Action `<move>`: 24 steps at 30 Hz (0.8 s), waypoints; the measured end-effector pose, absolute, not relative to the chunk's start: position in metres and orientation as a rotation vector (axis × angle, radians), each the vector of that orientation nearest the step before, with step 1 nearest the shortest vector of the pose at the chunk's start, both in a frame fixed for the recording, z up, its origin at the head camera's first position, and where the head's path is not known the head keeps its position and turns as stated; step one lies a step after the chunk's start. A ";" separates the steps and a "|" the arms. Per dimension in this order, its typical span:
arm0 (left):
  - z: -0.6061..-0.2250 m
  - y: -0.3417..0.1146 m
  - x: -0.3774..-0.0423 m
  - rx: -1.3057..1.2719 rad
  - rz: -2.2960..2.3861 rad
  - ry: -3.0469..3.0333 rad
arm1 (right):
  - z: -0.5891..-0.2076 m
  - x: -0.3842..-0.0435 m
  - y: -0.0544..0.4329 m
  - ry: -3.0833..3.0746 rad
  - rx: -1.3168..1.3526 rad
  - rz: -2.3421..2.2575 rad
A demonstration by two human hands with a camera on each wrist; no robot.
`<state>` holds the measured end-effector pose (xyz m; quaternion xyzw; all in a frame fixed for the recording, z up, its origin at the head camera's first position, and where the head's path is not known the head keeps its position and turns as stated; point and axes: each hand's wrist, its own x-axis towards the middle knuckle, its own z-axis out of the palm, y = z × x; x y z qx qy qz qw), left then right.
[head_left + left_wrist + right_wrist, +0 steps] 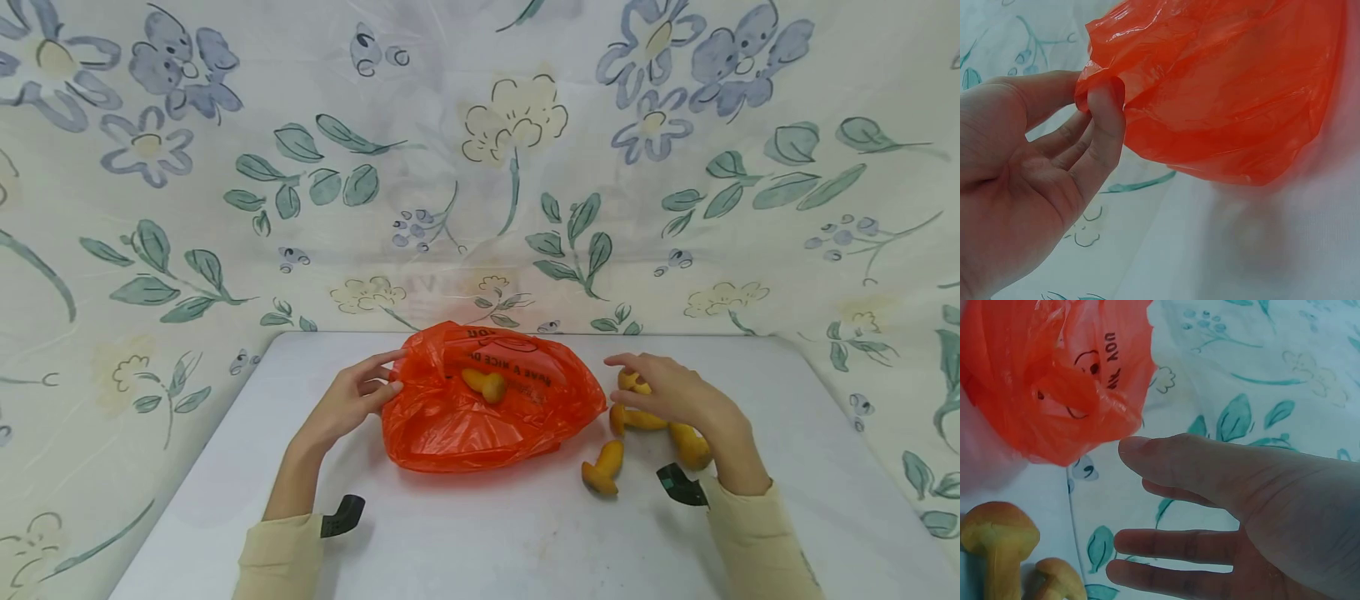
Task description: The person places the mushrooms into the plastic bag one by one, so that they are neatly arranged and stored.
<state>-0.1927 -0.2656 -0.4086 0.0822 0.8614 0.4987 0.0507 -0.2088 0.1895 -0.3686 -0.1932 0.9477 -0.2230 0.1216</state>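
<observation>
A red plastic bag [480,442] with black printing lies with its mouth spread in the head view. One yellow-brown mushroom [492,387] rests inside it. At the bag's left edge, my left hand [347,402] pinches the thin plastic between thumb and fingers, and the left wrist view shows the gathered edge [1094,75] there. My right hand [678,392] is held off the bag's right corner, fingers extended and nothing in its grasp. Beneath and beside it are several loose mushrooms, among them one lying nearest the front [603,469] and another by the wrist [690,446].
A white table [465,542] bears the bag and mushrooms. Flower-printed sheeting [435,167] rises behind the table's back edge and along both sides. Dark wrist camera pieces [343,517] stick out from the beige sleeves [281,554].
</observation>
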 end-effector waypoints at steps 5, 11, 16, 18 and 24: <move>-0.409 -0.265 -0.193 0.236 1.514 2.623 | -0.376 -0.209 0.197 2.771 -0.544 -0.661; -0.409 -0.264 -0.193 0.229 1.508 2.623 | -0.383 -0.208 0.203 2.781 -0.557 -0.674; -0.409 -0.262 -0.193 0.242 1.506 2.622 | -0.385 -0.206 0.207 2.771 -0.522 -0.696; -0.409 -0.263 -0.194 0.245 1.503 2.622 | -0.384 -0.206 0.209 2.765 -0.507 -0.712; -0.409 -0.262 -0.193 0.243 1.508 2.621 | -0.385 -0.209 0.216 2.746 -0.466 -0.724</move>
